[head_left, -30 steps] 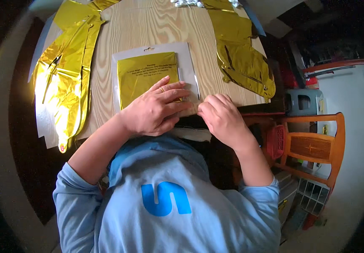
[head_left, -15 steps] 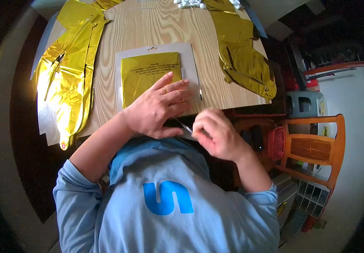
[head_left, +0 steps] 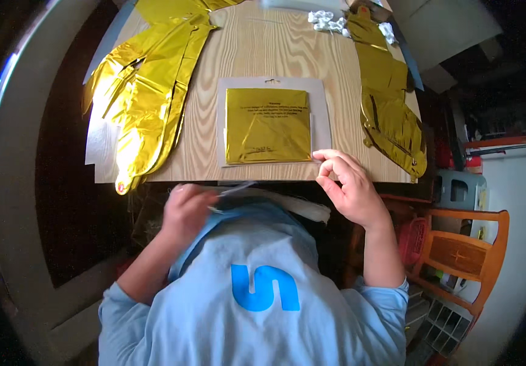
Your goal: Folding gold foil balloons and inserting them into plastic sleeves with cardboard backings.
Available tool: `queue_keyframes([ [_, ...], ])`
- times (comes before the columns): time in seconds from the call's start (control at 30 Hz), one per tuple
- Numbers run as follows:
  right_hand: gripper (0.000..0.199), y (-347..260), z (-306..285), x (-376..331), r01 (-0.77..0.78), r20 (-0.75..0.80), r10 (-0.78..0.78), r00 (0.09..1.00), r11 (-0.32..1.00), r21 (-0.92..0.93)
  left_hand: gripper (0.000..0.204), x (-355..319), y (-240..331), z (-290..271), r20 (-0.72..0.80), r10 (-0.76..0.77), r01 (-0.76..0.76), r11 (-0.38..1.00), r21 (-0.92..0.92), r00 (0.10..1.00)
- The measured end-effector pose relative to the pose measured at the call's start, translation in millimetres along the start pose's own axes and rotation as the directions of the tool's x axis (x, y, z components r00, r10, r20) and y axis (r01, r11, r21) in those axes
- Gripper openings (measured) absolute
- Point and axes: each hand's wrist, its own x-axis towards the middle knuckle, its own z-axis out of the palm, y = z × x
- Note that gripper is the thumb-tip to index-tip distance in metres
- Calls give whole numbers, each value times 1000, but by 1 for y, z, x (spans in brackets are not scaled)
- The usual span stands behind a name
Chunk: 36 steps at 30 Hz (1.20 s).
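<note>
A flat package [head_left: 268, 131] lies near the table's front edge: a folded gold foil sheet with dark print, backed by a white card with a hang slot. My left hand [head_left: 185, 210], smeared by motion, is closed in front of the table edge on a thin clear strip [head_left: 237, 188] that sticks out to its right. At the package's lower right corner is my right hand [head_left: 347, 186], its thumb and forefinger bent into a pinch. Whatever they hold, if anything, is too small to make out. One fingertip reaches the card's edge.
A flattened gold foil balloon [head_left: 147, 100] covers the table's left side, and another [head_left: 391, 104] lies along the right. White bundles [head_left: 327, 22] sit at the far right. A wooden chair [head_left: 464, 250], a red basket [head_left: 412, 239] and a grey stool [head_left: 460, 186] stand right of the table.
My left hand has left the package and moved down and left, now with the clear strip. My right hand has moved up to the package's corner. The whole view has shifted.
</note>
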Motion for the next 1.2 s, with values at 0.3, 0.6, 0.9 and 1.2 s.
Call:
queue_keyframes([
  [0.3, 13, -7, -1, -2, -36, 19, 37, 999, 999, -21, 19, -245, -200, -55, -170, -925, 845, 222, 487, 341],
  [0.6, 17, -10, -1, -7, 33, -32, -36, 999, 995, -93, 39, -171, -241, -73, 20, -860, 860, 510, -10, 510],
  [0.9, 68, -13, 12, -19, 41, -55, -64, 996, 937, -347, 51, -168, -241, -87, 165, -842, 858, 507, -82, 513],
  [1.2, 69, 0, 25, -19, 113, -4, -128, 992, 890, -441, 54, -233, -250, -93, 21, -907, 638, 312, 704, 420],
])
